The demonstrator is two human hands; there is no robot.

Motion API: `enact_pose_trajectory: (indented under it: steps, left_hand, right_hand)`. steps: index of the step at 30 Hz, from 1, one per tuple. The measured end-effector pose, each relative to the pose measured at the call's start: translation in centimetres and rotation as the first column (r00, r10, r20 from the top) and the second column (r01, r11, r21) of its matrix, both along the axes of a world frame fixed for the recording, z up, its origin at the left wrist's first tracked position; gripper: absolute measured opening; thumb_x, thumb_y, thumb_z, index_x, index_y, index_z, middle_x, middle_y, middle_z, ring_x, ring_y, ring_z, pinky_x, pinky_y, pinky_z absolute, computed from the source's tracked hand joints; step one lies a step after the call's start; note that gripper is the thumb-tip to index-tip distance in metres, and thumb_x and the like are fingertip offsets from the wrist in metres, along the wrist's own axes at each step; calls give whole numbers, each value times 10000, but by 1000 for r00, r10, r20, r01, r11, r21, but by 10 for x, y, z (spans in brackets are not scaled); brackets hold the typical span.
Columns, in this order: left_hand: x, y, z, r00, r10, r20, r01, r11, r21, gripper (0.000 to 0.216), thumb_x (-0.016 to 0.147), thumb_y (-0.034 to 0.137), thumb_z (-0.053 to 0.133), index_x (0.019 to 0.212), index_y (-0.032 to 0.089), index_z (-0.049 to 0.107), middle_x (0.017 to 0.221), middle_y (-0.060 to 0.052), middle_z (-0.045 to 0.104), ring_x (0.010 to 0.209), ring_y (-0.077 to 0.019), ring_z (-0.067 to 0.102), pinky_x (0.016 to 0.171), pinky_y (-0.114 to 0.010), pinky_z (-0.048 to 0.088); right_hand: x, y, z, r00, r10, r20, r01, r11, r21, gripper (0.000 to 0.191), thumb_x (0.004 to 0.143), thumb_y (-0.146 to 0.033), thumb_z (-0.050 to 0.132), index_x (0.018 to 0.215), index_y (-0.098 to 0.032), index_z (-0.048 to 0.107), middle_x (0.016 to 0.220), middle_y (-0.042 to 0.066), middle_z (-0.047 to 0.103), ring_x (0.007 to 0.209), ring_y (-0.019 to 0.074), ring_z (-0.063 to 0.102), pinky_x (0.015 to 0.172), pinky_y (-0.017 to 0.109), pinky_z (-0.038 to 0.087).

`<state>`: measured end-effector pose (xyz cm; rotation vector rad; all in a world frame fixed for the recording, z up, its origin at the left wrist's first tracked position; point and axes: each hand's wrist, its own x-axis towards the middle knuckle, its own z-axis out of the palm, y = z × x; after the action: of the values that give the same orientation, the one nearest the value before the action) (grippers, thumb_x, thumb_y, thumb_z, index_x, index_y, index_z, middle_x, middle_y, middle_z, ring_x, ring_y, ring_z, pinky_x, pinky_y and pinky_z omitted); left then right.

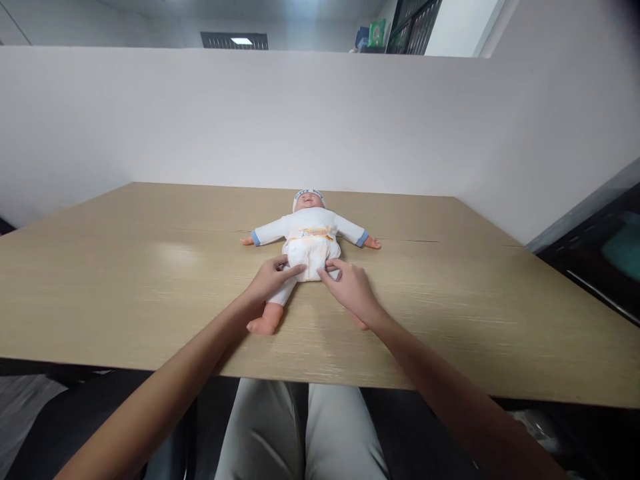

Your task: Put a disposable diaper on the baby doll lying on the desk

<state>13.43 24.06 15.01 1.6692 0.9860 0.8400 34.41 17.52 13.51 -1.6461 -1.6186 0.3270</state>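
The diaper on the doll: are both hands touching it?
Touching. The head view shows left hand and right hand fingertips resting on the diaper.

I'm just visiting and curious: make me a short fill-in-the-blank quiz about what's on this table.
1. The baby doll lies on its ____ on the wooden table.
2. Both the left hand and the right hand touch the doll's white ____.
3. The doll's arms are spread out to the ____.
4. On its head the doll wears a ____.

Missing words: back; diaper; sides; cap
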Motion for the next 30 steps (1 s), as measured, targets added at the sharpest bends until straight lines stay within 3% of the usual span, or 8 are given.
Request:
enact_pose_trajectory:
  steps: [6,12,18,25,30]
  left_hand:
    - [-4,3,-5,993,-7,114,18,995,-95,528,827,599,832,1117,166,754,1115,-96,784,1070,-304,696,936,-423,551]
    - [-9,6,-14,996,-6,92,8,1000,-23,428,869,566,821,1050,187,736,1072,-60,765,1027,-269,670,900,-373,527]
    - [-13,7,-21,999,38,28,-39,999,12,371,912,558,784,1079,229,750,1096,-57,767,1075,-293,684,964,-419,539]
    - [-15,2,-24,996,58,74,-56,998,-31,323,916,505,796,1140,276,747,1197,-57,751,1164,-303,680,1052,-454,528]
    - [-13,1,-21,991,43,127,-36,998,-56,313,913,492,802,1109,257,739,1139,-51,765,1091,-283,685,990,-426,544]
  right_hand:
    - [4,-2,3,999,39,25,-38,999,-32,319,930,-449,732,1151,-220,706,1063,45,792,834,214,668,779,344,475]
    - [7,2,7,996,88,-18,-89,994,-60,258,967,-476,690,1027,-226,708,883,13,719,729,187,595,704,328,438]
    - [4,-2,9,999,44,6,-44,997,-60,292,990,-531,671,964,-251,749,694,-17,584,642,190,548,667,346,445]
    - [7,-10,5,998,23,-66,-28,996,-81,308,996,-558,674,1086,-285,784,715,1,595,665,211,565,621,356,464]
    - [5,-9,5,997,-20,-76,12,994,-108,317,961,-567,697,1086,-282,759,745,11,600,671,217,562,588,348,451]
